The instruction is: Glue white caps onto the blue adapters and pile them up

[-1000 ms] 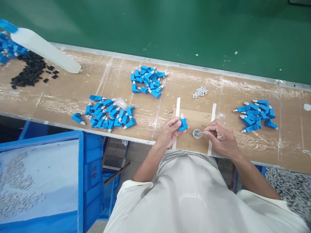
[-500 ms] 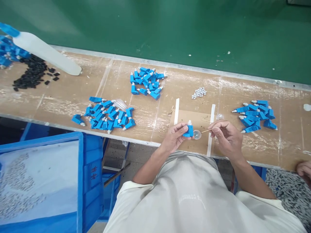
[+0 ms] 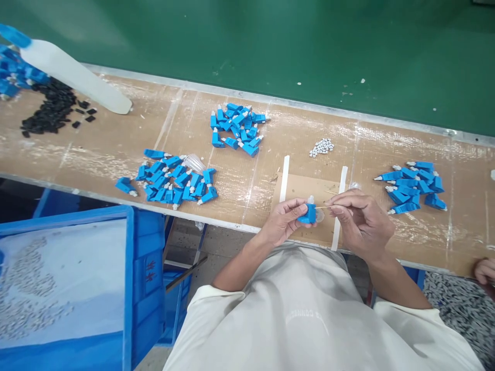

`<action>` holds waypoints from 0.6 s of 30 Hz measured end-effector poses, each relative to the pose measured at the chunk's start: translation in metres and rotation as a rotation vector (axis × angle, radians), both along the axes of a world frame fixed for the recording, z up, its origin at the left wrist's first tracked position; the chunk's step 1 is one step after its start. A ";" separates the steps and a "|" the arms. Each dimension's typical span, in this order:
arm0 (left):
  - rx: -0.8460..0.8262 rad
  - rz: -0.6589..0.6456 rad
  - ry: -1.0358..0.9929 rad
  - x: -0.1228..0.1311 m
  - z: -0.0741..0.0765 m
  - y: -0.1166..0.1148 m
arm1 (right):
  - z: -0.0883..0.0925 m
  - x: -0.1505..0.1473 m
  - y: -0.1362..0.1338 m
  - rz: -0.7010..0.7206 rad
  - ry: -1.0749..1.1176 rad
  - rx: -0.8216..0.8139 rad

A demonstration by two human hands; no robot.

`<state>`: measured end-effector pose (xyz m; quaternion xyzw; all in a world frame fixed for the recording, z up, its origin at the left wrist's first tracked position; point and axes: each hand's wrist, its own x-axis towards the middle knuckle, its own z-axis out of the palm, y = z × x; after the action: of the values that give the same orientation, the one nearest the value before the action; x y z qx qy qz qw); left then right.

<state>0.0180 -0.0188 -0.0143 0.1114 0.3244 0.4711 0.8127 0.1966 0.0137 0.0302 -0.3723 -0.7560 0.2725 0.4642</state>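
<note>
My left hand (image 3: 284, 221) is closed on a blue plastic part (image 3: 308, 213) with a pale tip that points away from me. In my right hand (image 3: 361, 219) a thin wooden toothpick (image 3: 324, 207) is pinched between thumb and fingers. The toothpick's far end meets the side of the blue part, as far as I can see. Partly behind the part lies a small clear round dish (image 3: 319, 215). Both hands are over a cardboard sheet (image 3: 305, 185) with white tape strips (image 3: 285, 178) on either side. Another toothpick (image 3: 331, 192) lies just beyond my right fingers.
Similar blue parts lie in piles at the left (image 3: 174, 178), back (image 3: 237, 126) and right (image 3: 413, 185). Small white pieces (image 3: 321, 147) sit beyond the sheet. Black pieces (image 3: 50, 108) and a white bottle (image 3: 77, 74) are far left. A blue crate (image 3: 129, 288) stands below; another person's hand (image 3: 485, 270) is at right.
My right hand has brought the toothpick left, from the clear dish up to the blue part. My left hand has shifted slightly right, covering part of the dish. The whole view has moved a little.
</note>
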 end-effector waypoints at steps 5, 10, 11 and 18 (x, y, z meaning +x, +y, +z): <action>-0.008 -0.010 0.001 -0.001 0.002 0.001 | -0.004 0.002 0.001 -0.005 -0.047 -0.014; 0.014 -0.023 0.008 -0.002 0.000 0.000 | -0.002 0.000 0.002 0.006 -0.109 0.030; 0.016 -0.024 0.011 -0.002 -0.001 0.000 | -0.002 -0.001 0.002 0.012 -0.114 0.043; 0.022 -0.024 0.012 -0.002 -0.002 -0.001 | 0.001 -0.001 0.003 0.068 -0.130 0.102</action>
<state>0.0160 -0.0194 -0.0163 0.1271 0.3225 0.4642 0.8151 0.1952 0.0164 0.0307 -0.3392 -0.8097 0.2244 0.4232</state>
